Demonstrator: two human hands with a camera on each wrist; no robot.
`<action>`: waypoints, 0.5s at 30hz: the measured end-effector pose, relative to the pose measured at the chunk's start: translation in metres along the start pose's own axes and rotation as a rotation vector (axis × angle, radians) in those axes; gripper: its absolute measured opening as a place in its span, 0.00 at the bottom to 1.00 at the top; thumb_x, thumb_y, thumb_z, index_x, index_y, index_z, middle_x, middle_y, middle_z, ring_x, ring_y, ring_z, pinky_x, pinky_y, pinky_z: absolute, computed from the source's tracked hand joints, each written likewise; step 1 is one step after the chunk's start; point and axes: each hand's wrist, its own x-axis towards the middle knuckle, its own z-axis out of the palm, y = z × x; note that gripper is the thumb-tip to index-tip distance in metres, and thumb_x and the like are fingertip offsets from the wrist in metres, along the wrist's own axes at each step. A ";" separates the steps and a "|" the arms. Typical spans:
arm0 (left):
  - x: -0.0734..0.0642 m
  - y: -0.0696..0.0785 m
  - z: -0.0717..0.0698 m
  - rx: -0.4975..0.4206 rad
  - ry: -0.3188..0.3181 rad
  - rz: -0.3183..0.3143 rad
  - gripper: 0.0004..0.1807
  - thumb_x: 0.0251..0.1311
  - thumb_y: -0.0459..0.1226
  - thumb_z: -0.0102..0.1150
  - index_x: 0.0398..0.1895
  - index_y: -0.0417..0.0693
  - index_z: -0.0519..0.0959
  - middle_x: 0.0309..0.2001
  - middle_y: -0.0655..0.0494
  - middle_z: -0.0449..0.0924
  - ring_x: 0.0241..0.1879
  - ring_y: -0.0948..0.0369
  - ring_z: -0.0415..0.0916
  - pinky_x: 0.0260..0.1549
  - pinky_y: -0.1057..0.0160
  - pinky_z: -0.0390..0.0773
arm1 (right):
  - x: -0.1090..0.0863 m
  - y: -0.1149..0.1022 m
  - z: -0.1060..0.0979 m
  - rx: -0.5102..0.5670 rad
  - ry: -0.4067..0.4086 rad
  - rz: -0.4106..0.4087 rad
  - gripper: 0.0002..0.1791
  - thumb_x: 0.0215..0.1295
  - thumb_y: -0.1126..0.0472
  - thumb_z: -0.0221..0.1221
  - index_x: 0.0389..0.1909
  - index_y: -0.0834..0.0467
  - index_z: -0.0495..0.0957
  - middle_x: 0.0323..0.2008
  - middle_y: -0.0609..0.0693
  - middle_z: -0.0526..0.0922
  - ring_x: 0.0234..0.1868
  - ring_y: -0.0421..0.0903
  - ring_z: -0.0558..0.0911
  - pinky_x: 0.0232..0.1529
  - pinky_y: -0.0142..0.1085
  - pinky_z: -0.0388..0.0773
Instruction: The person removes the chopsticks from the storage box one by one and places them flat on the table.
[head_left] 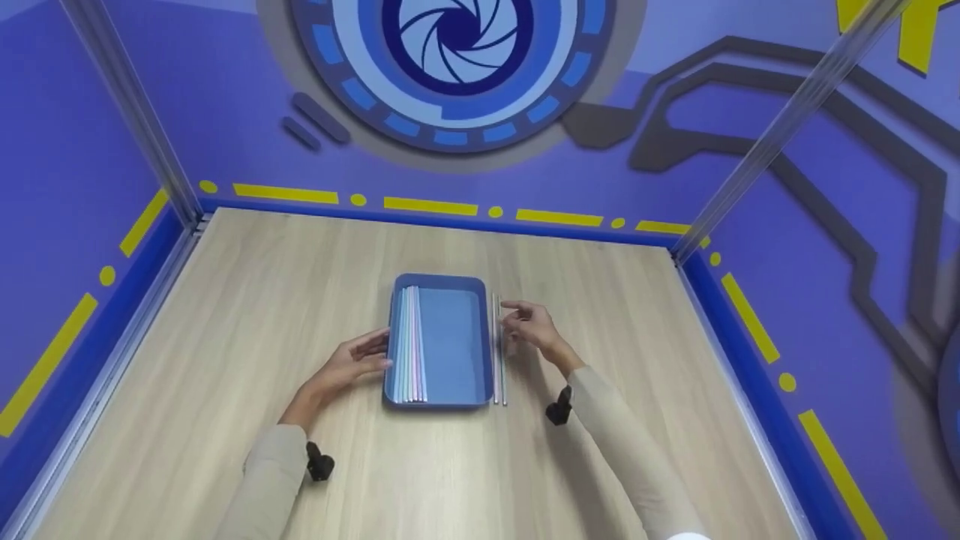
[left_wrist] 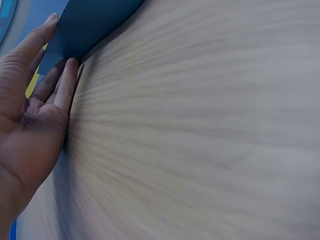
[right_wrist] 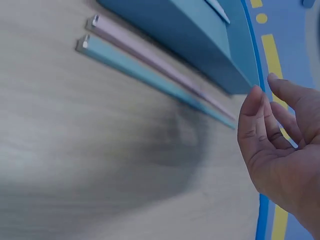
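Observation:
A blue rectangular tray [head_left: 454, 345] sits on the table, with several long, thin chopsticks [head_left: 411, 345] in pale blue, white and pink lying along its left side. My left hand [head_left: 349, 366] is at the tray's left wall, thumb and fingers extended, fingertips right at it. Just right of the tray, a pink chopstick [right_wrist: 145, 56] and a light blue chopstick [right_wrist: 135, 69] lie side by side on the wood. Beside their far half hovers my right hand [head_left: 534, 326], fingers loosely bent with nothing between thumb and fingertips in the right wrist view.
The wooden table [head_left: 315, 270] is bounded by printed blue panels at the back and both sides. Metal posts [head_left: 135, 112] stand at the back corners. Each sleeve carries a small black wrist camera [head_left: 320, 463].

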 end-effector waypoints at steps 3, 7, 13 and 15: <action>0.000 -0.002 -0.001 -0.001 -0.008 0.021 0.41 0.68 0.34 0.64 0.80 0.40 0.57 0.77 0.35 0.61 0.76 0.39 0.60 0.70 0.67 0.73 | 0.002 -0.009 0.009 0.010 -0.049 -0.016 0.25 0.70 0.69 0.60 0.66 0.72 0.72 0.34 0.50 0.83 0.32 0.41 0.82 0.37 0.34 0.86; 0.001 -0.003 -0.002 0.007 -0.021 0.031 0.40 0.68 0.33 0.63 0.80 0.39 0.56 0.76 0.33 0.60 0.75 0.38 0.60 0.71 0.65 0.72 | 0.007 -0.018 0.021 0.022 -0.116 -0.043 0.25 0.71 0.67 0.60 0.66 0.71 0.72 0.35 0.52 0.82 0.32 0.41 0.81 0.34 0.29 0.85; 0.000 -0.001 -0.001 -0.034 -0.030 0.028 0.41 0.68 0.33 0.64 0.80 0.39 0.56 0.76 0.33 0.61 0.75 0.38 0.60 0.72 0.61 0.71 | 0.017 -0.026 0.036 -0.017 -0.170 -0.065 0.23 0.73 0.64 0.60 0.65 0.67 0.75 0.38 0.54 0.83 0.34 0.41 0.81 0.36 0.29 0.85; 0.000 -0.001 -0.002 -0.046 -0.035 0.024 0.41 0.68 0.33 0.64 0.80 0.39 0.56 0.76 0.33 0.61 0.75 0.38 0.60 0.72 0.61 0.72 | 0.020 -0.028 0.044 -0.031 -0.181 -0.051 0.22 0.72 0.64 0.60 0.64 0.66 0.75 0.40 0.56 0.84 0.35 0.43 0.82 0.37 0.31 0.86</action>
